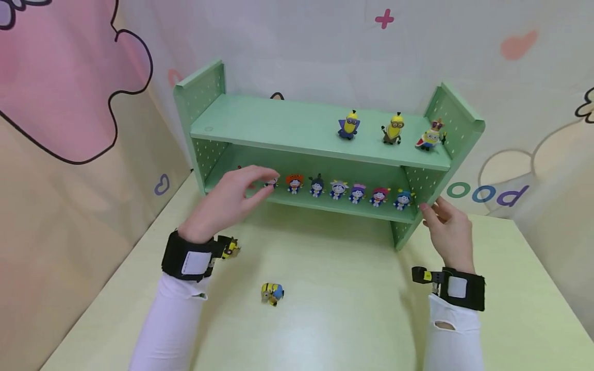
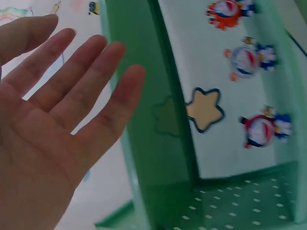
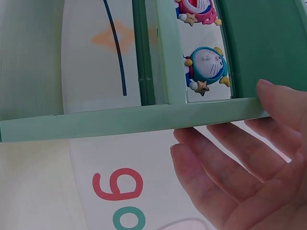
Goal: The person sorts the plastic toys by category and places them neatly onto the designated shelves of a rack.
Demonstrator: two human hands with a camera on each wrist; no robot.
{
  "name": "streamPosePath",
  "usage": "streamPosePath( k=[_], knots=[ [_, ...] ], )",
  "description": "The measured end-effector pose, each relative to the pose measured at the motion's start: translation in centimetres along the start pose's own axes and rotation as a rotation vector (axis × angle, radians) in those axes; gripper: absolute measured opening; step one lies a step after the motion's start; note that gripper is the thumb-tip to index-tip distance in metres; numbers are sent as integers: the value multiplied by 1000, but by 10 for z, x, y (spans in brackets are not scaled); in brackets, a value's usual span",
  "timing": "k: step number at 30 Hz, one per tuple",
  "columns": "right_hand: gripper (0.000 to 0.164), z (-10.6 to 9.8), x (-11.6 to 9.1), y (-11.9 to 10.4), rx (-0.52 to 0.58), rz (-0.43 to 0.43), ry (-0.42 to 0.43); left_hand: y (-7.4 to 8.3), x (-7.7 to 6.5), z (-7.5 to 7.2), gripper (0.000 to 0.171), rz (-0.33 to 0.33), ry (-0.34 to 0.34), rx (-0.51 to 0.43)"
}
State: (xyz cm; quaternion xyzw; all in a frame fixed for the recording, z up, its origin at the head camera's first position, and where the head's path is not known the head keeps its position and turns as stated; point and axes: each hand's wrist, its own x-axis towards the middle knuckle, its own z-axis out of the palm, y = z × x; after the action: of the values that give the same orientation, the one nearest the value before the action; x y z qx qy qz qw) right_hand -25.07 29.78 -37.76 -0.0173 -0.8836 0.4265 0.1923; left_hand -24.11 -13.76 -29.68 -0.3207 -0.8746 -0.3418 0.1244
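Note:
A two-tier green shelf (image 1: 297,148) stands on the table. My right hand (image 1: 449,232) holds its right side panel, thumb on the inner face and fingers along the outer face in the right wrist view. In front of the lower tier's left part, my left hand (image 1: 234,198) has its fingers extended with nothing between them. Behind its fingertips a small figure (image 1: 271,183) is partly hidden. Along the lower tier runs a row of blue-and-white cat figures in animal hats, among them an orange-hatted one (image 1: 294,183) and a teal-hatted one (image 3: 207,67) nearest the right panel.
On the top tier, toward the right, stand a purple-caped minion figure (image 1: 349,125), a brown one (image 1: 393,129) and a crowned one (image 1: 431,135). Another minion figure (image 1: 272,292) lies on the table (image 1: 334,309). Beside my left wrist is a yellow figure (image 1: 231,249), partly covered.

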Motion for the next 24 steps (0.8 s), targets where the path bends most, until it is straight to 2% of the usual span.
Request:
streamPosePath(
  k=[5,9,14,19,24],
  knots=[
    [49,1,-4,2,-8,0,-8,-23,-29,9,29,-130,-60,-16],
    [52,-2,-3,2,-44,1,-14,-37,-46,16,30,-217,-115,-22],
    [52,-4,-2,1,-44,1,-5,-51,-54,20,32,-286,-151,11],
    [50,-2,-3,1,-29,7,-3,-63,-59,22,26,-364,-222,74],
    [49,1,-3,1,-29,-10,1,-75,-64,26,20,-497,-316,103]
  ],
)
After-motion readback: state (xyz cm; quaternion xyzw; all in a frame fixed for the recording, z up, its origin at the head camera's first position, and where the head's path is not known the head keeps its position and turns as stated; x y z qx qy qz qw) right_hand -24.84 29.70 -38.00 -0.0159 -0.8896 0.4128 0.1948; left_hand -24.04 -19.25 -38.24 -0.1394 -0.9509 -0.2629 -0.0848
